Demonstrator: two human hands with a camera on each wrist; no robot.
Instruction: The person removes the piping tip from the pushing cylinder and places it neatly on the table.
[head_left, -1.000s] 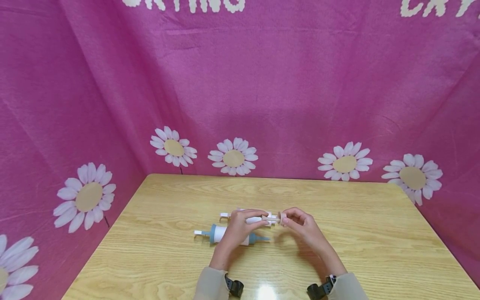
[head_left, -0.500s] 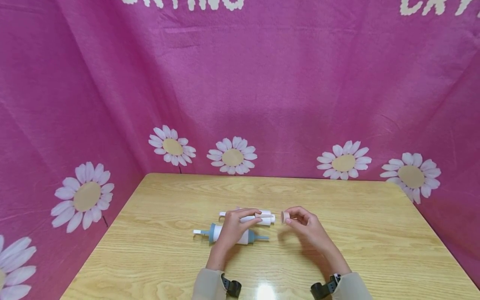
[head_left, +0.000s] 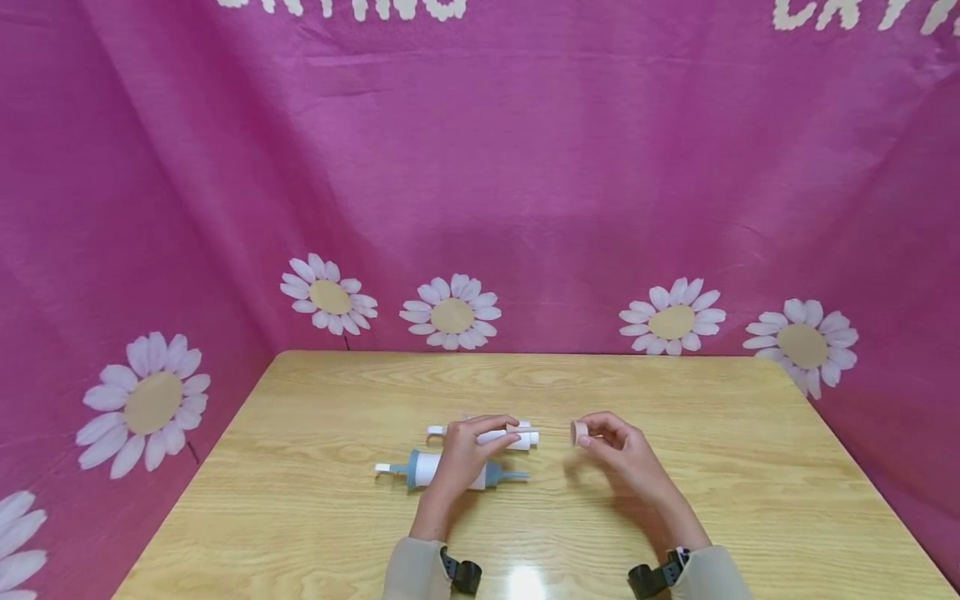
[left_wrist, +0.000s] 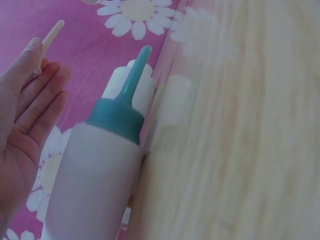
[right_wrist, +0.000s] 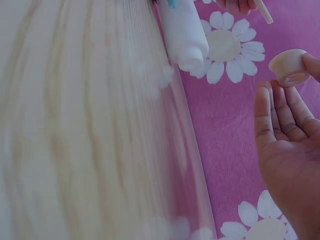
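Observation:
In the head view my left hand (head_left: 467, 446) pinches a slender beige nozzle (left_wrist: 52, 37) between thumb and fingers, its narrow end pointing away from the fingertips. Across a gap, my right hand (head_left: 630, 457) holds a short beige ring-shaped cap (right_wrist: 289, 64) by its edge, with thumb and fingertips. Below the left hand lies a white cylinder with teal ends (left_wrist: 97, 170), tipped by a thin teal nozzle; the left forearm partly covers it in the head view. Behind it lies an all-white cylinder (right_wrist: 184, 31) whose bare neck faces right, partly hidden by the left hand.
The wooden table (head_left: 360, 533) has its back edge against a pink cloth (head_left: 540, 167) printed with white daisies. Dark wrist cameras (head_left: 467, 577) sit on both wrists, below beige sleeves (head_left: 416, 571).
The hands have drawn apart, the right one moving right with the cap. One second ago the nozzle reached the cap; now a gap separates them. The head view has shifted slightly.

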